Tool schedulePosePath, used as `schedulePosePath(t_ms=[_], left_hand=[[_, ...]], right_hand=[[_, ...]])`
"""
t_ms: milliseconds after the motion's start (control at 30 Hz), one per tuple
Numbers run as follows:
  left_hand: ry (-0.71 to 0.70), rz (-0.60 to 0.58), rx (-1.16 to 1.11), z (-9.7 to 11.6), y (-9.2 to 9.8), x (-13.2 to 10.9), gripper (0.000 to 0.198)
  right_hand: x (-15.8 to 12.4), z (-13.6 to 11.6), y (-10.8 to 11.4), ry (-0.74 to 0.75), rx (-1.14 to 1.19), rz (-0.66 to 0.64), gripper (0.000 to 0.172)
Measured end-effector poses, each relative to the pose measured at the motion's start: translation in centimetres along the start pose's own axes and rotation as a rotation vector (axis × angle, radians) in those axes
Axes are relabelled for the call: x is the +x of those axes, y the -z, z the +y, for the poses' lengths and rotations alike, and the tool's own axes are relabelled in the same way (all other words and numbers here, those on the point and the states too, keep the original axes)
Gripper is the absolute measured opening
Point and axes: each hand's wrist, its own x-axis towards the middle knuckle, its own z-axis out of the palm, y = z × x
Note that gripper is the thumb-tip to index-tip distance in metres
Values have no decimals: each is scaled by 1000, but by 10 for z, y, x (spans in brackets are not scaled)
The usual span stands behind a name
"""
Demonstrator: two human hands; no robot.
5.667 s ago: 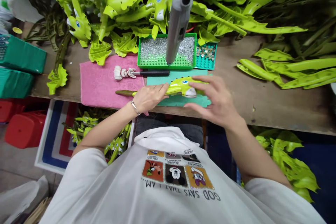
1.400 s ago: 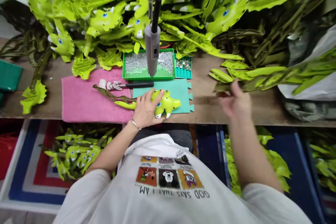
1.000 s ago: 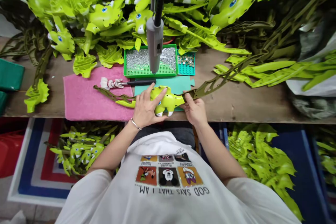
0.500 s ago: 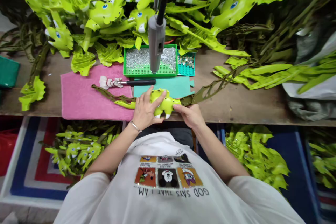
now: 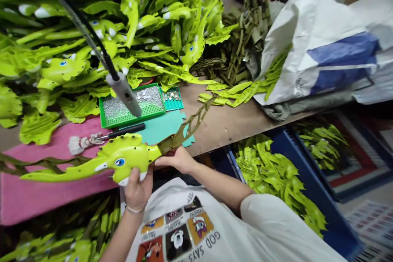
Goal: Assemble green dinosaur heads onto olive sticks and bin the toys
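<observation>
The worktop (image 5: 227, 125) carries a white sack (image 5: 310, 55) and a heap of lime-green plastic pieces (image 5: 172, 37). I hold a lime-green plastic dinosaur (image 5: 125, 157) over a pink towel (image 5: 46, 196). My left hand (image 5: 138, 194) is closed around its underside; my right hand (image 5: 176, 160) grips its olive cut-out tail (image 5: 184, 131). Just beyond, a grey corded tool (image 5: 123, 92) hangs over a green tray (image 5: 132, 104) of silver rhinestones (image 5: 132, 104), beside a teal mat (image 5: 159, 129).
</observation>
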Motion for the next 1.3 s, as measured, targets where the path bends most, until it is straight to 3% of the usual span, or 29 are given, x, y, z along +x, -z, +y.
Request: schedulePosePath(t_ms=[33,100,133,233,300,367,433,533,633,800,967,1033,1200,1300], left_hand=[[-10,15,6,5,-1,1,54],[-16,33,20,15,2,3,55],[-15,48,30,18,6,5,56],[3,112,63,24,18,8,58],[26,147,67,23,19,9,59],[50,164,64,20,17,8,60],[75,166,64,15,14,8,61],[100,170,72,10,13,8,61],[81,176,75,9,15,9,60],[51,141,50,12,16,13,55],[22,106,35,10,10,21,54],[-7,86,25,10,7,23,53],[-25,61,4,12,7,28,49],[-32,59,0,14,10,29,51]], right_hand=[[2,1,17,55,-196,-17,19],[14,-1,67,110,-455,94,14],[23,-5,98,117,-563,231,10],[57,-28,193,121,-787,569,24],[82,-46,243,106,-913,697,36],[106,-58,276,76,-1014,725,40],[129,-62,291,28,-1091,669,40],[158,-53,291,-52,-1179,585,43],[167,-35,276,-105,-1241,588,60],[140,-15,251,-107,-1291,571,64],[115,-17,237,32,-1336,256,50],[112,-20,231,46,-1356,191,48],[109,-23,209,-181,-1522,503,77],[105,-21,200,-194,-1542,434,63]])
